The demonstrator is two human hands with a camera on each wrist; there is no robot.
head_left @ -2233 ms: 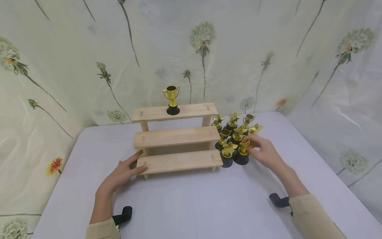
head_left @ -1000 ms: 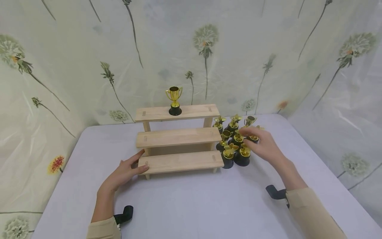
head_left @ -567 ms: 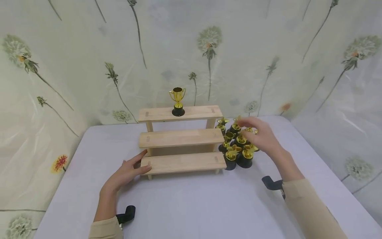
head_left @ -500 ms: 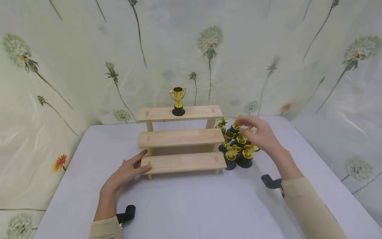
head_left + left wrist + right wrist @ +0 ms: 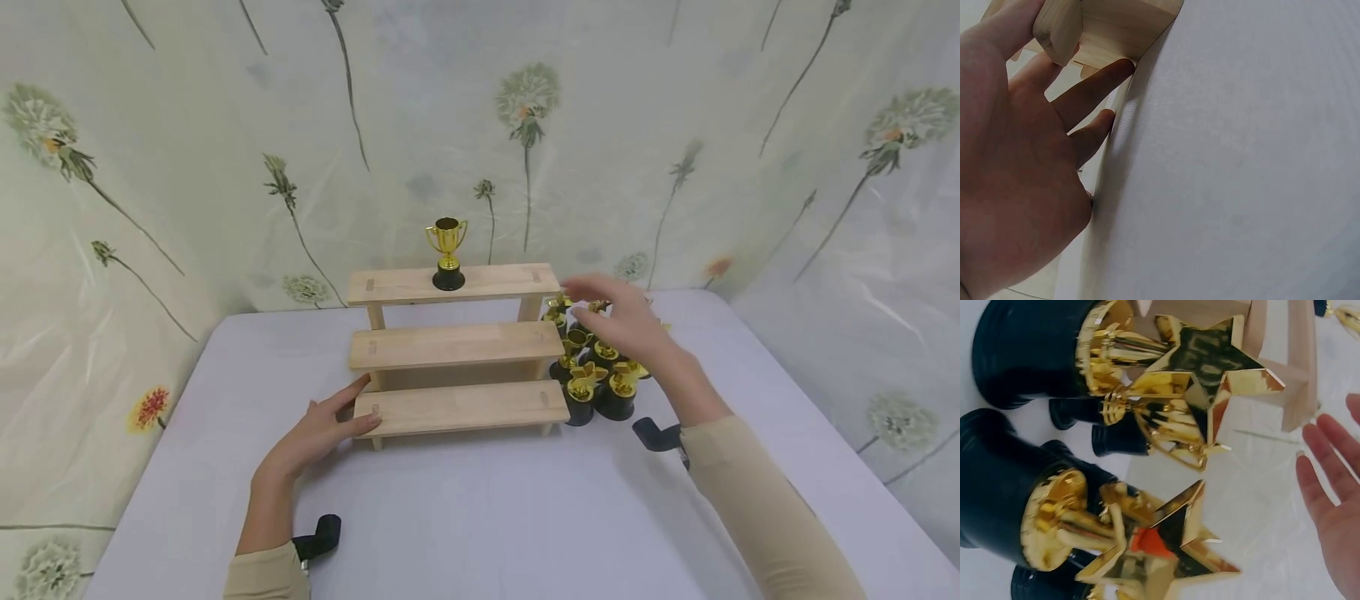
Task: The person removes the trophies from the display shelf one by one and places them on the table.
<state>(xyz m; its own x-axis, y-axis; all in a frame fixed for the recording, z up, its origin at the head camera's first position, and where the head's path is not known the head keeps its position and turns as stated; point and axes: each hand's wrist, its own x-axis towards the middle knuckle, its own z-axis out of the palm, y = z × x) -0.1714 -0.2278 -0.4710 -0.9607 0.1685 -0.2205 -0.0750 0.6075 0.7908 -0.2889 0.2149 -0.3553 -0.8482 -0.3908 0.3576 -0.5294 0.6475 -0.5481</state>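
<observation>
A three-tier wooden display stand [image 5: 457,344] stands on the table, with a gold trophy cup [image 5: 447,240] upright on its top board. My left hand [image 5: 315,435] holds the left end of the lowest board, thumb on top and index finger behind it; in the left wrist view the board's end [image 5: 1060,28] lies between them. My right hand [image 5: 626,321] is above several gold trophies at the stand's right, fingers extended and nothing held. Star trophies [image 5: 1204,359] fill the right wrist view, with the right hand [image 5: 1341,519] at its edge. The hand hides some rear trophies in the head view.
A white cloth covers the table [image 5: 480,517]. Behind it hangs a pale curtain [image 5: 390,108] printed with dandelions. The front star trophies [image 5: 581,390] stand close against the stand's right end.
My right hand has moved from the front star trophy back and left over the group, towards the stand's upper right end. The left hand has kept its place on the stand.
</observation>
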